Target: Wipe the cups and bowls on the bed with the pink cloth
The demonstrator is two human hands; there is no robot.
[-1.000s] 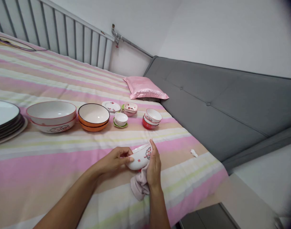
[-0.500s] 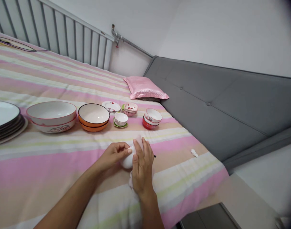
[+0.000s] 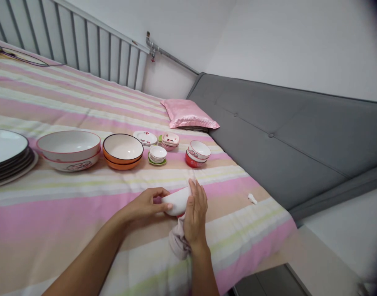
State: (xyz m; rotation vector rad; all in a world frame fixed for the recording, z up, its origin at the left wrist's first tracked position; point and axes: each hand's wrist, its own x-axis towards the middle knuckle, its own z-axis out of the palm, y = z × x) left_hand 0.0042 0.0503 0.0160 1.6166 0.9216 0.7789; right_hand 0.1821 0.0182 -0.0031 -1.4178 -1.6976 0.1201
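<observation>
- Head view: the striped bed (image 3: 68,205) spreads beneath everything.
- Grey headboard (image 3: 284,119), along the bed's right side.
- Pink pillow (image 3: 188,113), against the headboard.
- Stacked plates (image 3: 6,144), at the left edge, next to two large white bowls (image 3: 71,158).
- Left hand (image 3: 148,203): thumb and fingers pinching a small bowl's rim.
- Right hand (image 3: 196,216): fingers straight, laid against the bowl's other side; cannot tell whether they grip the cloth.
- Small white bowl (image 3: 178,201), tilted between both hands, above the bed.
- Pale cloth (image 3: 178,238), bunched below the right palm.
- White scrap (image 3: 252,199), on the bed, right of the hands.
</observation>
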